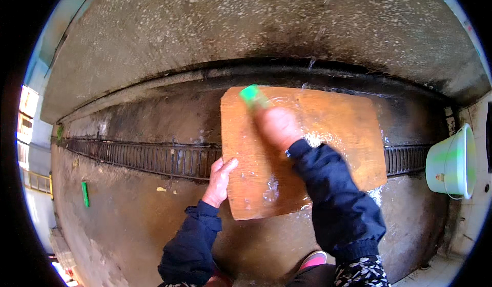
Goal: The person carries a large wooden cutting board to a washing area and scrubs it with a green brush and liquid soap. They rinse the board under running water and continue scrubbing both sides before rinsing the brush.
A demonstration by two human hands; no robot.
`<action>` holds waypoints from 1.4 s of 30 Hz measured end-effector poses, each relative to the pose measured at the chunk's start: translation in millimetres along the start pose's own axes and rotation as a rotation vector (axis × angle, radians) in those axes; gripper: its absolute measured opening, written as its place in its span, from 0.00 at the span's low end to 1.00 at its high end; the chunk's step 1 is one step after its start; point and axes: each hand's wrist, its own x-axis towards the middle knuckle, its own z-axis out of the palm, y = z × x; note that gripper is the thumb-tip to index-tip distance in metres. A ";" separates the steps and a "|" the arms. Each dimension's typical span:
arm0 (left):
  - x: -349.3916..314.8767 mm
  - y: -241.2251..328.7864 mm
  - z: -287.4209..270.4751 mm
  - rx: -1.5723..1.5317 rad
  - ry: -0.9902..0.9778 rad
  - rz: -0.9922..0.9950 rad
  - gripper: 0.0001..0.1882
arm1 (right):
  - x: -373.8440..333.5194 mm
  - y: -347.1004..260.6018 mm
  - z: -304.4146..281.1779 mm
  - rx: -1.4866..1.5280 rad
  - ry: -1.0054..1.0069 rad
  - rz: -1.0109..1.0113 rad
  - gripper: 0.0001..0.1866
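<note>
wet orange-brown wooden board with rounded corners [266, 169] sits in front of the person, above a dark floor grating; whatever supports it is hidden beneath. the left hand [219, 181] grips its left edge, thumb lying on the upper face and the other fingers mostly out of sight. the right hand [279, 127] is over the board's upper left part, smeared by motion; it looks closed around a bright green, blocky object [250, 94], too blurred to tell what kind, and whether that touches the wood is unclear. dark blue sleeves [338, 200] cover both forearms, the right one hiding a good piece of the board. patches of water shine on the wood.

under the board's middle the dark metal drain grating [148, 157] disappears, showing again on the right. there, near the wall, is a pale green plastic bucket with a thin handle [446, 164], its inside barely visible. at far left a small green bar [85, 194] lies on the wet brown floor [133, 220]. a thin stream of water [320, 33] comes in from the top, its source cut off, before a speckled grey surface [205, 25]. below, one pink-and-white shoe [313, 259] shows only partly.
</note>
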 end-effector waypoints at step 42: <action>-57.1 125.4 -53.8 0.187 0.122 0.074 0.17 | -111.1 133.0 -21.9 0.336 -0.026 0.566 0.11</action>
